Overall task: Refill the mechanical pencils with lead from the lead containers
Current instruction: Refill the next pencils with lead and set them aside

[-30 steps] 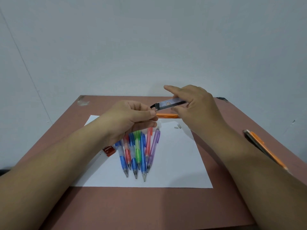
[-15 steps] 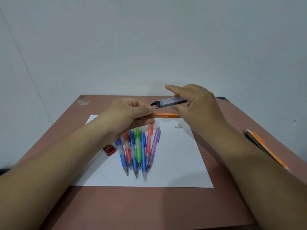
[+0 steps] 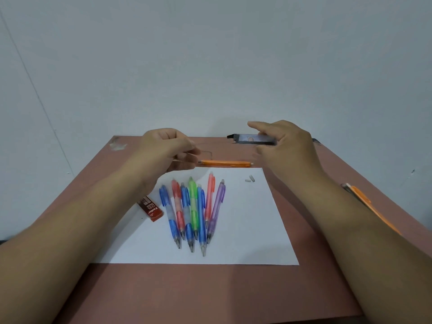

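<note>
My right hand (image 3: 284, 148) holds a dark lead case (image 3: 253, 139) flat, its lid open. Seven colored pencils (image 3: 194, 211) lie fanned on the paper, tips toward me. An orange pencil (image 3: 225, 163) lies sideways behind them. A red lead case (image 3: 150, 208) lies at their left.

The left hand (image 3: 166, 148) is motion-blurred, so whether its fingertips pinch a lead is unclear.
</note>
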